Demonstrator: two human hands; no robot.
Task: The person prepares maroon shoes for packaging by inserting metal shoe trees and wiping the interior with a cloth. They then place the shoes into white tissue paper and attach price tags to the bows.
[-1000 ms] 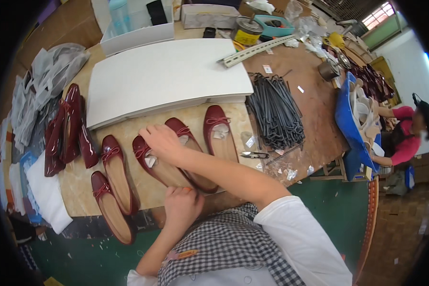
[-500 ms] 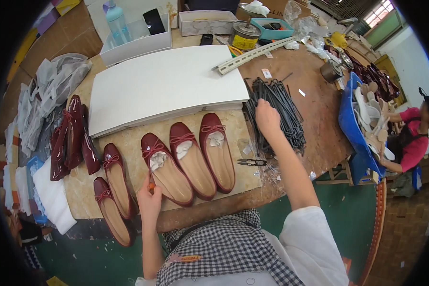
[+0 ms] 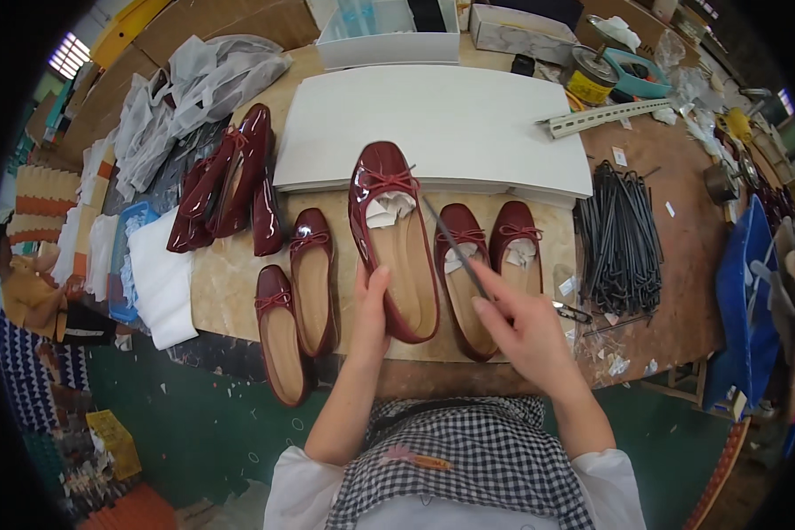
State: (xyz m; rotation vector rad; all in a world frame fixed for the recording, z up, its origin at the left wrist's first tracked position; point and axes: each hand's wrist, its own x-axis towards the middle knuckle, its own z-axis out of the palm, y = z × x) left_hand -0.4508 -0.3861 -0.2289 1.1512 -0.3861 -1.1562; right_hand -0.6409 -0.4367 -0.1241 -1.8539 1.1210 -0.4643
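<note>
My left hand is closed round the side of a glossy dark-red ballet flat, raised off the table with its toe pointing away. It has a bow, a beige insole and crumpled white paper in the toe. Between the fingers of my right hand is a thin dark rod, slanting up toward the shoe's right side. Two similar paper-stuffed flats, one nearer and one to its right, lie partly behind that hand. Many such rods lie in a bundle to the right.
Two flats without paper lie left of the held one. More dark-red shoes stand beyond them. A white board stack fills the table's back. Small snips lie near the rods. A blue bin stands at the right.
My left hand has lifted the leftmost paper-stuffed flat off the table. My right hand has come from the rod bundle to the shoe with one rod. The view has swung left.
</note>
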